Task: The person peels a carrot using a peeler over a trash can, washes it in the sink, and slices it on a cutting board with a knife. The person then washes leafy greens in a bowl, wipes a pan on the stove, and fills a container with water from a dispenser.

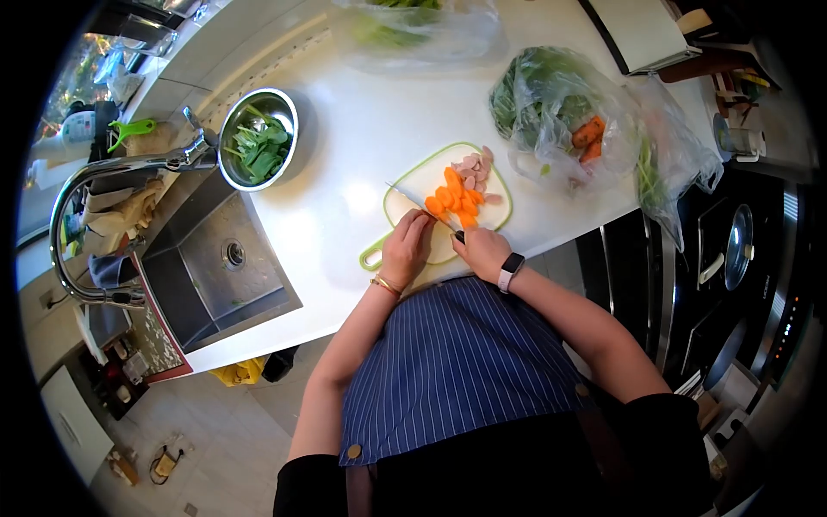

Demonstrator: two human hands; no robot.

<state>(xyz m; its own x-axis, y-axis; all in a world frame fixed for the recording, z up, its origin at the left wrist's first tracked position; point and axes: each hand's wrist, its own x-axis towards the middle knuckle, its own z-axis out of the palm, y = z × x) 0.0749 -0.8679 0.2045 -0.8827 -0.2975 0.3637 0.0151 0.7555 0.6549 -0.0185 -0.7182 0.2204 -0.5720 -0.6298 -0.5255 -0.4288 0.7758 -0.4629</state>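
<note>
My right hand (pixel 484 253) is wrapped round the black handle of a knife (pixel 407 195), whose blade slants up and left over the cutting board. Beside the blade, my left hand (pixel 406 248) has its fingers curled and pressed together; what lies under them is hidden. Orange carrot slices (pixel 455 195) are heaped just beyond the blade. Behind them lie pale pink slices of what looks like sausage (pixel 473 170). All of this rests on a white cutting board (pixel 419 177) with a green rim and handle.
A metal bowl (pixel 293 121) of green leaves stands by the sink (pixel 211 297) and its tap (pixel 73 185). Plastic bags of vegetables (pixel 538 99) lie at the right, with another bag (pixel 461 39) at the back. A stove (pixel 719 297) is to the right.
</note>
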